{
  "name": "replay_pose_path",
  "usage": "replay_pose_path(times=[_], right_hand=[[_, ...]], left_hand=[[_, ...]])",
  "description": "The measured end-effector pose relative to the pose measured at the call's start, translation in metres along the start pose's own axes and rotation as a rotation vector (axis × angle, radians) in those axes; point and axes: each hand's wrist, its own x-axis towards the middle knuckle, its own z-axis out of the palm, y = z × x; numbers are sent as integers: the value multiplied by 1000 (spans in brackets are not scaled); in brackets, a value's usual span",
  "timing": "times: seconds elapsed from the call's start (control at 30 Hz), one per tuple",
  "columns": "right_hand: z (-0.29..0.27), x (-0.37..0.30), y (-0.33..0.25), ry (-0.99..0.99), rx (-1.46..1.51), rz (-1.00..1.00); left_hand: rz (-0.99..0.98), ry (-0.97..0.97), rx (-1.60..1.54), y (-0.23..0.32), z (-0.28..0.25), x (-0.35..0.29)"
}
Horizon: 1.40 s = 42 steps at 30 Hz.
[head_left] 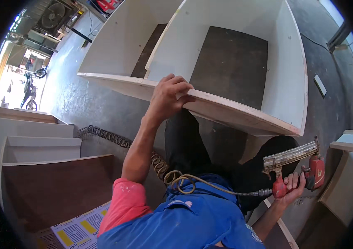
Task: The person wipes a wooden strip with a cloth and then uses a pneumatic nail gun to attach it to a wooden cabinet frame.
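Observation:
My left hand (169,93) is wrapped over the near edge of a large white cabinet carcass (226,106), fingers on the inner side and thumb beneath the board. The carcass has an upright divider (175,43) and dark brown back panels (231,62). Low on the right, my right hand (291,189) grips the red handle of an air nail gun (291,157). The gun's long metal magazine lies above my fingers, apart from the carcass. From the handle's end a coiled air hose (201,181) runs across my front.
More white and brown panels (41,141) stand at the left, with a patterned sheet (81,228) at lower left. Another cabinet part (344,170) is at the right edge. A small white offcut (320,85) lies on the concrete floor. A fan (53,16) and a motorbike (29,89) are farther off.

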Motion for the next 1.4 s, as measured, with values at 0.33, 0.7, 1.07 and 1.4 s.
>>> replay_pose_path(times=[0.33,0.7,1.07,1.4], right_hand=[[9,-2,-3,25,-16,-43],[11,-1,0,52,-51,-7],[2,4,-6,68,-57,5],[3,5,-6,101,-128,-28]], left_hand=[[29,67,119,-42,-32,-5],[-86,118,119,-80,-45,-28],[25,60,98,19,21,-10],[-2,167,-7,16,33,-11]])
